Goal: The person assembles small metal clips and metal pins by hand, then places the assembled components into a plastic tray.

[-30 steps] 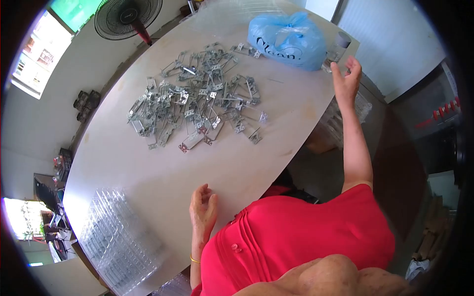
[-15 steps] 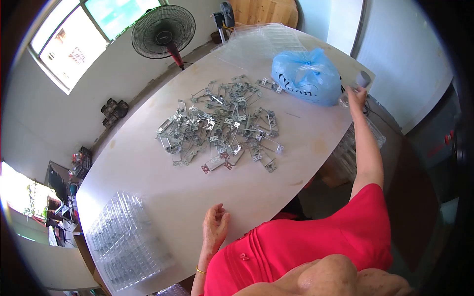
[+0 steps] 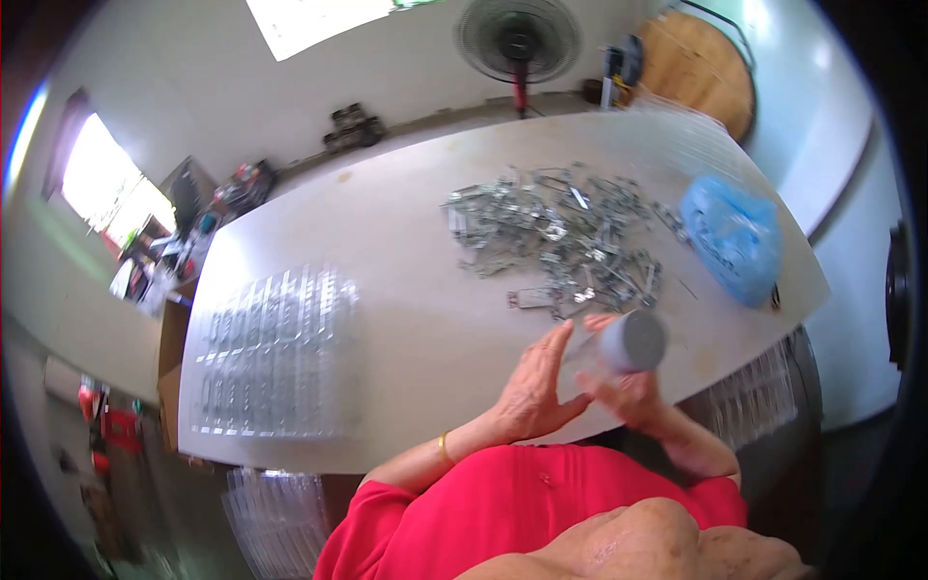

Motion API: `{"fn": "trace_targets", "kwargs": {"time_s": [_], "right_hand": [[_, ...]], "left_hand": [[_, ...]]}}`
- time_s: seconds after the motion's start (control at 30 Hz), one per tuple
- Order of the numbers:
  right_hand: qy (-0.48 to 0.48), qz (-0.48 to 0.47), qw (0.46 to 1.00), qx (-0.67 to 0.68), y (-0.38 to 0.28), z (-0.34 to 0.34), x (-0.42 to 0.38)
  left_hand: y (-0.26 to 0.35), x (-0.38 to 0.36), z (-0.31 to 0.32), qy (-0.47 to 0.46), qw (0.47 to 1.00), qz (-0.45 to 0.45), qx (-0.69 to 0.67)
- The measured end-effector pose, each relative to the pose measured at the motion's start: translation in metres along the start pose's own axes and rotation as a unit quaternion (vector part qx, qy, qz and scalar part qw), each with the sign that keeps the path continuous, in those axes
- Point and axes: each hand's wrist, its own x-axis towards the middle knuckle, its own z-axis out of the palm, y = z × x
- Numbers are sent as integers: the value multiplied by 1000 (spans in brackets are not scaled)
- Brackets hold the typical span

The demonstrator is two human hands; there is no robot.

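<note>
My R fingers (image 3: 601, 391) curl round grey-capped btl (image 3: 633, 340), L fingers (image 3: 553, 354) half-open; metal pcs (image 3: 570, 232) mid-frame; blue bag (image 3: 735, 237) frame-right, lettering (image 3: 705, 242) blurred.

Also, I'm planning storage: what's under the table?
Clear plastic trays show below its near edge, at left and right. The tabletop and the person's red shirt hide the rest.

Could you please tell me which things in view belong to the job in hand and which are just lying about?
In hand:
grey-capped bottle, held in the right hand
left hand, open close beside it

Apparently just lying about, untouched now:
metal parts, piled
blue bag
clear plastic trays
standing fan
</note>
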Motion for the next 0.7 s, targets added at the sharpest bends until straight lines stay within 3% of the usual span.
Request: {"fn": "trace_targets", "kwargs": {"time_s": [0.03,0.07,0.13,0.17,0.2,0.23,0.27,0.33,0.4,0.47,0.53,0.6,0.63,0.67,0.7], "right_hand": [[-34,66,997,26,-3,27,0],[-68,131,988,50,-5,45,2],[-124,99,987,27,-2,61,19],[-100,12,994,-47,-6,63,27],[-71,-77,987,-118,-11,68,37],[-12,-114,989,-97,-17,77,45],[-21,-123,988,-89,-23,82,54],[-48,-239,921,-304,-33,90,71],[-41,-240,925,-293,-39,105,78],[-107,-150,923,-339,-39,107,78],[-128,-197,919,-317,-37,104,82],[-150,-239,913,-294,-40,101,86],[-186,-276,912,-238,-44,99,90],[-222,-310,907,-179,-49,95,92],[-225,-307,908,-178,-57,90,92]], "left_hand": [[-1,3,1,66,993,52,-85],[-7,-5,-1,83,993,45,-70],[-25,-24,-8,178,978,-40,-103],[-35,-27,-14,232,972,-18,7],[-40,-32,-25,245,969,-19,21],[-43,-39,-34,256,963,-30,82],[-45,-46,-42,266,953,-41,140],[-45,-53,-51,287,940,-23,184],[-47,-60,-56,305,926,-2,221],[-51,-66,-58,291,928,-9,232],[-47,-73,-65,284,936,-5,210],[-45,-81,-72,147,987,-60,9],[-40,-83,-82,66,984,-97,-131],[-36,-81,-96,67,984,-99,-135],[-33,-77,-113,-39,977,-99,-185]]}}
